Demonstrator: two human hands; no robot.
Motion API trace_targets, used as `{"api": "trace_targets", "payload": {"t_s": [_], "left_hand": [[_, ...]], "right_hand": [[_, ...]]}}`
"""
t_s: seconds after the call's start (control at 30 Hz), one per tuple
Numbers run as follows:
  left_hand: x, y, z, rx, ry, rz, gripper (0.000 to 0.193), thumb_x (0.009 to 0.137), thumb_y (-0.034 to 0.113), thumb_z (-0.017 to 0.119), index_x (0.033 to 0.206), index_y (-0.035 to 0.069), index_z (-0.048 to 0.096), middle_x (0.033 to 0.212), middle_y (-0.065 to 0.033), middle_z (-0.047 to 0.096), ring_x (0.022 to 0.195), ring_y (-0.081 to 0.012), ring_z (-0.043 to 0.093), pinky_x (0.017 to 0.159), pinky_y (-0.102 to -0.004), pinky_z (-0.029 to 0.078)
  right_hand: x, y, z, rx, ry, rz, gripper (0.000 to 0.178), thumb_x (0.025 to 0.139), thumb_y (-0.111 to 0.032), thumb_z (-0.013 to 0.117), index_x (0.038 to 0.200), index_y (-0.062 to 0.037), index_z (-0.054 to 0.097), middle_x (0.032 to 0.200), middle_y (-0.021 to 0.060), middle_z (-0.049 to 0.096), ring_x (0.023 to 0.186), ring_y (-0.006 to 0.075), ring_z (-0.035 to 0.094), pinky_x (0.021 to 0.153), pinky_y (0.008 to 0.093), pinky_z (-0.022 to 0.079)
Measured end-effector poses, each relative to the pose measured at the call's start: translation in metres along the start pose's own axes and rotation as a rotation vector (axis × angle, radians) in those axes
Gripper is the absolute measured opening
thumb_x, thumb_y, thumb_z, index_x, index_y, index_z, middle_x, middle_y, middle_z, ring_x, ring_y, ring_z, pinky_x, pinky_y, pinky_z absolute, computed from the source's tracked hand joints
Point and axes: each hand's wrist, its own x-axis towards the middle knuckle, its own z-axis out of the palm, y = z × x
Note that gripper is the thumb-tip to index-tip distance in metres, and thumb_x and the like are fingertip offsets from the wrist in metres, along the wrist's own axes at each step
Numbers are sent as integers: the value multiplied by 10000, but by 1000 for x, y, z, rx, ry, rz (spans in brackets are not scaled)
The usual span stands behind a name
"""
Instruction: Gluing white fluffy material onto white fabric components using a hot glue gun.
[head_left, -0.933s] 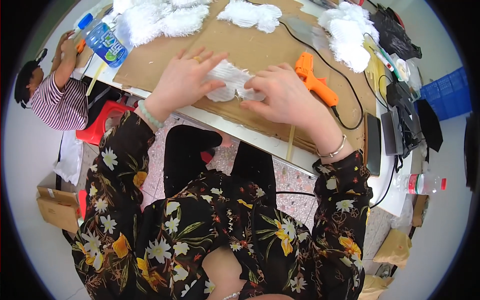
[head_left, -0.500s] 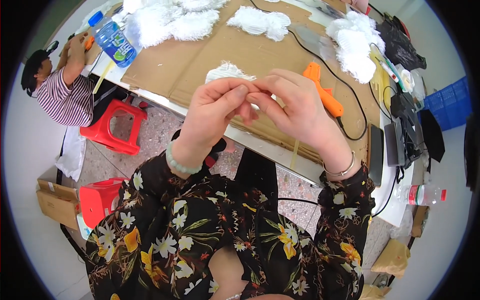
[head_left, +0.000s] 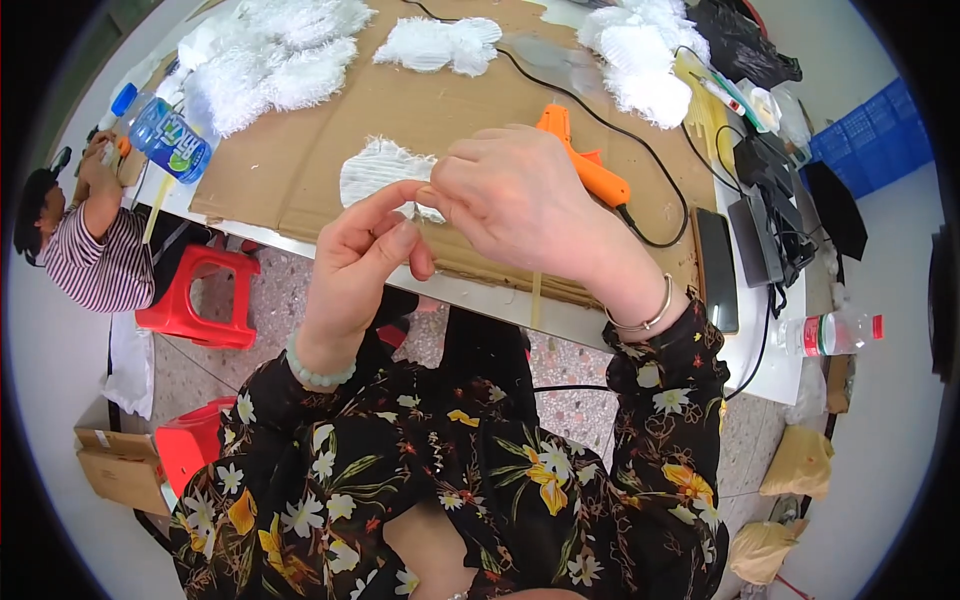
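White table (head_left: 775, 380) bears brown cardboard sheet (head_left: 300, 170). White fluffy pile (head_left: 275, 70) at far left. Right hand (head_left: 510, 190): fingers bunched together, meeting index tip of left hand (head_left: 345, 265); cannot tell whether they pinch anything. Left thumb and index apart. Orange glue gun (head_left: 600, 182) beside right hand. White ribbed piece (head_left: 375, 175) on cardboard, just beyond left fingers.

Left hand (head_left: 350, 262): raised off the white fabric piece (head_left: 376, 172) it earlier lay over; thumb since parted from index finger. Right hand (head_left: 508, 195): likewise lifted away, then rolled back-uppermost (fingers meeting the left index fingertip). White fabric piece: left portion newly uncovered.
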Motion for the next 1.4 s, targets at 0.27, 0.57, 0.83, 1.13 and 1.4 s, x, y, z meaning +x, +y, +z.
{"api": "trace_targets", "payload": {"t_s": [0.27,0.57,0.83,1.13,1.4], "left_hand": [[-7,9,7,-23,-71,-34,497,885,37,521,1355,-7,363,731,-53,568,686,-112,555,642,-244,467],[-9,23,-5,562,-292,273,367,796,-19,622,1157,19,572,862,-81,614,759,-161,595,662,-279,503],[1,19,-18,802,-102,478,152,760,-47,613,906,-6,610,912,-134,629,921,-277,615,786,-338,481],[26,3,-73,882,177,343,312,875,23,518,1185,0,536,1046,-130,629,930,-226,607,796,-285,460],[22,-11,-79,537,267,211,344,913,102,504,1237,-11,492,1122,-122,606,986,-145,554,854,-263,421]], "right_hand": [[-1,-3,3,-163,51,-77,82,679,-89,609,696,-74,531,647,35,506,636,220,534,550,341,405],[-2,8,1,-248,75,-50,84,701,-59,620,723,-61,539,655,55,522,642,239,549,553,350,418],[-1,21,2,-119,2,28,95,740,-8,602,833,-27,588,763,90,583,721,278,577,604,363,452],[-9,64,-64,-71,130,495,149,825,-27,595,968,-1,629,883,66,620,708,103,561,646,226,458],[-67,213,-106,-578,-18,784,448,731,-298,703,1070,-15,627,1016,153,636,890,241,614,790,345,479]]}}
